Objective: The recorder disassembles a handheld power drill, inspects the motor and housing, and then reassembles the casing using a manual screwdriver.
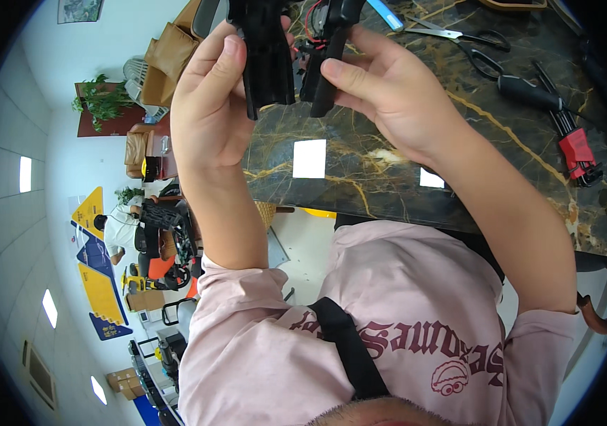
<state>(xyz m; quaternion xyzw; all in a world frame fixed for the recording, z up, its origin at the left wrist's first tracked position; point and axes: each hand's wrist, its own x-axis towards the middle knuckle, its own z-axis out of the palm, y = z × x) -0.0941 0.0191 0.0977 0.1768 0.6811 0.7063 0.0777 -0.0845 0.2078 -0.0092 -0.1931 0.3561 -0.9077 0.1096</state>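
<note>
Two halves of a black plastic housing are held apart, side by side, over the table. The left half (264,60) is a trough-like shell gripped in my left hand (211,99), thumb on its outer side and fingers behind. My right hand (388,89) pinches the right half (322,82) between thumb and fingers. Thin red wires (310,21) and small inner parts show in the right half, near the gap. The tops of both pieces run past the upper edge of the picture, so the whole device's kind is unclear.
On the dark marbled table (388,199), scissors (459,35) lie beyond my right hand beside a blue-handled tool (386,14). Farther right are a black-handled tool (530,92) and hex keys in a red holder (578,153). Another person (120,231) is in the background left.
</note>
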